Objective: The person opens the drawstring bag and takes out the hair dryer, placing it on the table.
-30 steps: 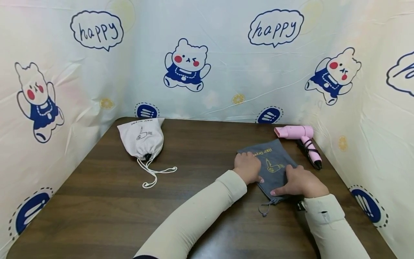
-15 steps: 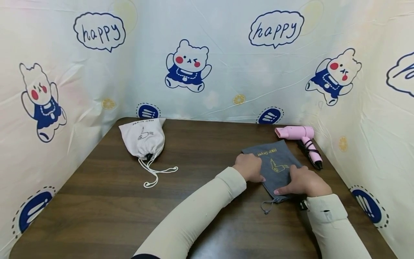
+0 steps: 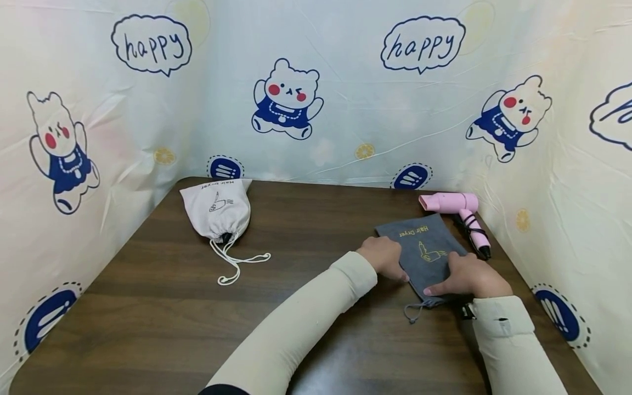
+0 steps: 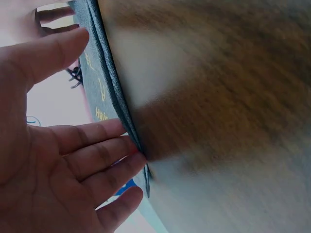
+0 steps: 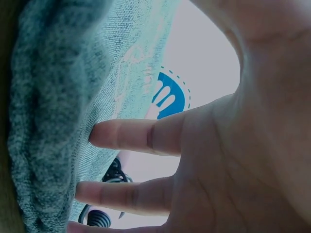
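A flat grey drawstring bag [image 3: 419,271] printed "Hair Dryer" in yellow lies on the table between both hands, its cord [image 3: 413,311] trailing from the near end. My left hand [image 3: 382,257] is at the bag's left side; the left wrist view shows its straight fingers [image 4: 104,150] touching the edge. On the opposite side, my right hand [image 3: 471,277] has its thumb over the lower part of the bag. Its fingers [image 5: 131,135] reach straight to the cloth in the right wrist view. Just beyond the bag's right side lies a pink hair dryer [image 3: 449,203], a black cord wrapped round its handle.
A white drawstring bag [image 3: 217,214], also printed "Hair Dryer", lies at the back left of the brown wooden table [image 3: 148,323], its white cords spread towards the middle. Cartoon-printed curtains [image 3: 340,99] stand along the back and both sides.
The grey bag has slid a little to the right, and both hands have moved right along with it. The hair dryer and white bag stay where they were.
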Demonstrator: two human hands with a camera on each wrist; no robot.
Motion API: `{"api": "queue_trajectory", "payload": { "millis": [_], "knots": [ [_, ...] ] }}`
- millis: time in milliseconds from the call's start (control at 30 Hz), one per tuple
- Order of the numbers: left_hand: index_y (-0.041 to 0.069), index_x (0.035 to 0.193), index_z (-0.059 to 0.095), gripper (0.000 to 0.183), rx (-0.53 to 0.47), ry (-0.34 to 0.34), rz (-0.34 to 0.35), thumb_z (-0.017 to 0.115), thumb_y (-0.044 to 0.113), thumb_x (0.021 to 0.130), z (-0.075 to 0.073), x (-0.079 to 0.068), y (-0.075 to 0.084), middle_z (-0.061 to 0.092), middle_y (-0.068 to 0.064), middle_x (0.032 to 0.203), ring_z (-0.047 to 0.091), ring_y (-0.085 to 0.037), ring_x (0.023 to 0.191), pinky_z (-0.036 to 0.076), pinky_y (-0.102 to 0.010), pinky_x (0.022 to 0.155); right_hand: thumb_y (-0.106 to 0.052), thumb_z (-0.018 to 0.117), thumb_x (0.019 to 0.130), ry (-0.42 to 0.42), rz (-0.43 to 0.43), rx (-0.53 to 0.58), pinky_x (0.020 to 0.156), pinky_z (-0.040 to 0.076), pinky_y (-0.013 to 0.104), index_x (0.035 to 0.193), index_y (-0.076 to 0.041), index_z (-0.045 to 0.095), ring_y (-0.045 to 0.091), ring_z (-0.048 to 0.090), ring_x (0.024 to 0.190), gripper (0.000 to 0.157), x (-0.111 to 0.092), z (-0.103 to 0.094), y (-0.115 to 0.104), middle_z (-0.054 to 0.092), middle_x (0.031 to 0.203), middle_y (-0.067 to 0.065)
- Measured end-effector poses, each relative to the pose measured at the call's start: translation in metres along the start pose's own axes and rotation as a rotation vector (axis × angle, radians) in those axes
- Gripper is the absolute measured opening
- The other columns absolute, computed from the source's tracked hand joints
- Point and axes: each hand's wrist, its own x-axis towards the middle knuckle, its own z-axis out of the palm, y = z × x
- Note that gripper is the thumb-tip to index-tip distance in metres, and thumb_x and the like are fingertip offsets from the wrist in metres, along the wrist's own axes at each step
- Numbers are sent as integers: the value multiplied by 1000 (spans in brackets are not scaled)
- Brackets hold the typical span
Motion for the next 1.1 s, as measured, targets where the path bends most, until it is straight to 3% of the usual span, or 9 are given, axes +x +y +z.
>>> {"api": "queue_trajectory", "payload": {
  "millis": [267, 467, 633, 733, 900, 1000, 1100],
  "knots": [
    [23, 130, 69, 64, 60, -16, 6, 67, 71, 87, 4, 4, 3, 67, 5, 133, 63, -14, 117, 50, -39, 98, -81, 79, 65, -13, 1, -4, 89, 51, 65, 136, 21, 44, 49, 60, 106, 128, 5, -3, 7, 58, 123, 41],
    [24, 144, 60, 75, 93, -14, -6, 65, 73, 87, 8, 5, 5, 55, 4, 152, 54, -16, 137, 47, -38, 107, -81, 79, 65, -18, -1, 4, 88, 52, 64, 137, 21, 44, 46, 60, 103, 129, 10, -3, 13, 58, 123, 40],
    [23, 152, 51, 83, 69, -24, -24, 65, 73, 88, 8, 4, 5, 44, 2, 162, 45, -18, 147, 40, -40, 116, -81, 79, 66, -9, -18, -3, 90, 51, 65, 137, 21, 44, 48, 58, 105, 129, 13, -3, 15, 57, 124, 40],
    [21, 159, 40, 92, 5, -53, -38, 65, 73, 88, 9, -1, 3, 30, 1, 169, 33, -19, 154, 32, -43, 123, -80, 79, 67, -8, -30, -7, 90, 51, 65, 135, 23, 44, 47, 60, 105, 128, 16, -3, 16, 58, 124, 40],
    [20, 166, 20, 107, -69, -114, -31, 67, 73, 86, 12, -14, -10, 5, -2, 175, 16, -19, 160, 21, -47, 128, -75, 79, 72, -38, -31, -8, 84, 54, 56, 126, 20, 54, 35, 63, 92, 112, 18, -3, 13, 66, 110, 27],
    [18, 166, 22, 104, -37, -141, -3, 66, 72, 88, 11, -26, -21, 6, -4, 175, 16, -19, 160, 20, -46, 128, -74, 78, 74, -49, -5, -13, 74, 52, 50, 119, 12, 62, 29, 60, 85, 97, 13, -6, 5, 66, 101, 17],
    [16, 164, 30, 96, 29, -148, 17, 65, 69, 91, 11, -41, -33, 15, -6, 174, 21, -20, 159, 22, -46, 127, -69, 77, 80, -10, -19, -24, 70, 50, 49, 116, 5, 66, 28, 59, 84, 83, 7, -12, -9, 67, 100, 15]
  ]
}}
